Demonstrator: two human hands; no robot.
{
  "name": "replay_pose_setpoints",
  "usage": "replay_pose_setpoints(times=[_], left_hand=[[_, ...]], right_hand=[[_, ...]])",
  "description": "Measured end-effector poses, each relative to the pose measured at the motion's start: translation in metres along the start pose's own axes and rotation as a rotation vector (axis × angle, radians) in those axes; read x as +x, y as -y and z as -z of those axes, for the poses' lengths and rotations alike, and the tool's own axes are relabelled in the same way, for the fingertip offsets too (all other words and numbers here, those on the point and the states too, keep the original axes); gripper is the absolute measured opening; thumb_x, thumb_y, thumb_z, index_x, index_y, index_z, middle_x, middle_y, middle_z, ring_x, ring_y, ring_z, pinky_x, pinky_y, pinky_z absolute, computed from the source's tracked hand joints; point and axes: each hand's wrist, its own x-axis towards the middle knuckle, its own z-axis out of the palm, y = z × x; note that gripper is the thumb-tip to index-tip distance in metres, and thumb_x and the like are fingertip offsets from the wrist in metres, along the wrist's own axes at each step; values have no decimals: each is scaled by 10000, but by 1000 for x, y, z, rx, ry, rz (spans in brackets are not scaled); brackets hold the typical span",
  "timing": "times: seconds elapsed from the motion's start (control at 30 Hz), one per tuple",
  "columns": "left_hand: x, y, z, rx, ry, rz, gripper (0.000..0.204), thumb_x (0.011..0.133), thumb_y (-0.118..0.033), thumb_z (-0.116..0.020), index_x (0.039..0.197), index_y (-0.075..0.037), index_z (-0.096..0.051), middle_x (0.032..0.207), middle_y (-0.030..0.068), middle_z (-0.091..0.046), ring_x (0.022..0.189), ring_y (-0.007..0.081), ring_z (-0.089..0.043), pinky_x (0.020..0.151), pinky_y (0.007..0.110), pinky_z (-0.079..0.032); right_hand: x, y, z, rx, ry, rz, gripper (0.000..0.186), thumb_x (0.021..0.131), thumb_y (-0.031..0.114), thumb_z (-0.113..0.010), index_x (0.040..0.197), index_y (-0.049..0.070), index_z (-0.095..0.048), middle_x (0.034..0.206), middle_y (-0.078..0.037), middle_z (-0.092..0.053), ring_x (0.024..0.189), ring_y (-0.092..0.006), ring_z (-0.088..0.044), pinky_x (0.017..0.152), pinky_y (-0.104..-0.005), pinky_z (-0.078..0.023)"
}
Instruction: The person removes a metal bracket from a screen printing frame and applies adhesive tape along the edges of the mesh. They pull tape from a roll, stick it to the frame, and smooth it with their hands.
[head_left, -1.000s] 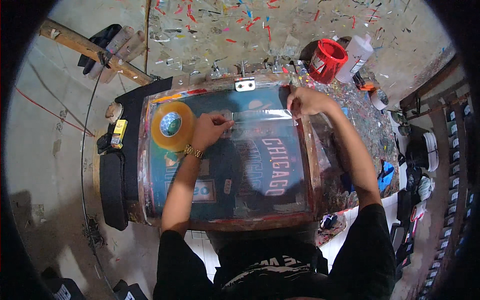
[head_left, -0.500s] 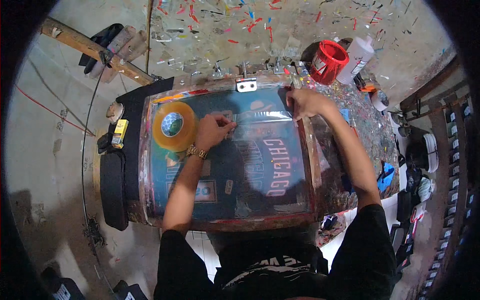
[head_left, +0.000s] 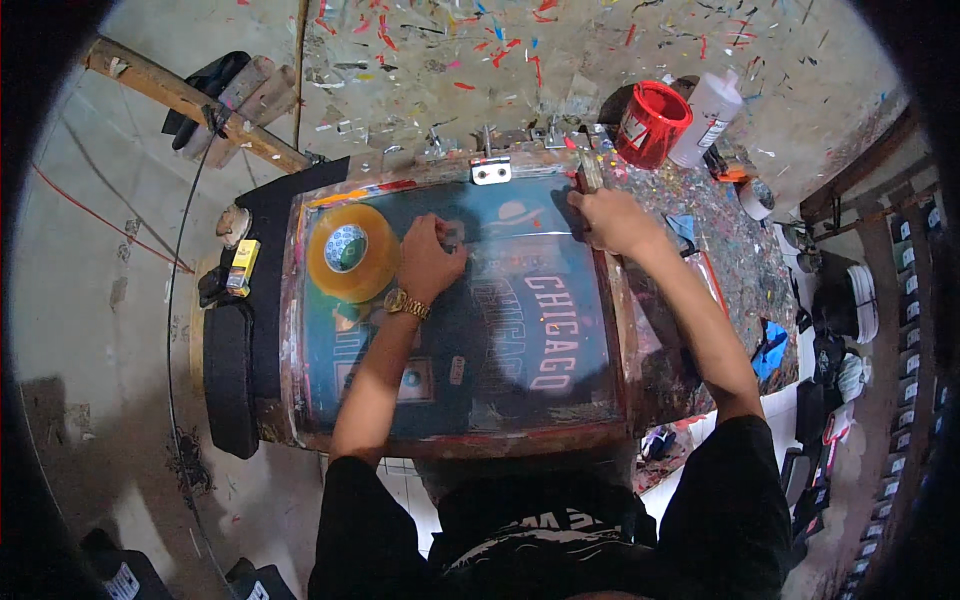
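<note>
A strip of clear tape (head_left: 530, 236) runs across the upper part of a screen-printing frame (head_left: 530, 450), stretched between my two hands. Its left end is pinched in the closed fingers of my left hand (head_left: 432, 258), just above the mesh. My right hand (head_left: 618, 222) has its fingers closed on the other end at the frame's right wooden side. Stencilled letters and small shapes show on the blue-green mesh (head_left: 440, 410). Left of my left hand, a wide roll of amber tape (head_left: 325, 262) lies flat on the mesh. A metal hinge clamp (head_left: 491, 171) grips the frame's far edge.
On the paint-spattered table (head_left: 735, 240) to the right stand a red paint tub (head_left: 652, 130) and a whitish plastic bottle (head_left: 706, 122). A small yellow box (head_left: 241, 268) and a black padded board (head_left: 230, 380) lie to the left. Stacked racks (head_left: 905, 380) line the far right.
The strip has come down closer to the mesh and looks narrower. My left hand has turned slightly and shifted a little right and down; my right hand has moved slightly right along the frame.
</note>
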Motion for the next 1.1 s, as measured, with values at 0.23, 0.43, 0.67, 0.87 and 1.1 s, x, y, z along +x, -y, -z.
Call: replay_pose_setpoints(times=[0.23,0.43,0.67,0.87,1.1], left_hand=[[-9,-15,-13,127,-106,-360,211,823,-90,-653,1014,-14,-607,1052,163,-609,1010,362,-611,878,469,-509],[-1,-31,-34,139,51,-394,185,900,-139,-593,1041,-21,-612,1087,183,-595,1061,390,-562,957,507,-459],[-22,-21,28,255,-249,-431,411,887,-206,-662,1216,30,-592,1155,229,-596,1076,405,-555,959,511,-444],[-70,34,98,355,-299,-263,497,781,-243,-798,1152,27,-608,1143,222,-622,1106,408,-549,1010,498,-411],[-57,73,113,412,32,-246,591,738,-318,-868,1140,26,-607,1077,223,-637,1048,408,-567,975,473,-437]], right_hand=[[0,11,-14,-102,-206,38,302,828,123,-668,1114,29,-648,968,-195,-708,875,-418,-704,767,-512,-574],[4,27,-22,263,-52,167,279,855,171,-627,1062,-16,-631,1053,-254,-672,970,-426,-683,860,-517,-555],[53,63,-24,350,-246,242,450,830,183,-664,1211,-50,-615,1213,-285,-632,1178,-433,-594,1027,-489,-488],[124,142,-42,483,-398,534,809,751,232,-786,1449,-14,-460,1407,-265,-523,1298,-397,-516,1115,-432,-426],[142,167,-49,556,-222,553,380,794,281,-797,1093,49,-760,951,-147,-752,960,-342,-710,885,-450,-543]])
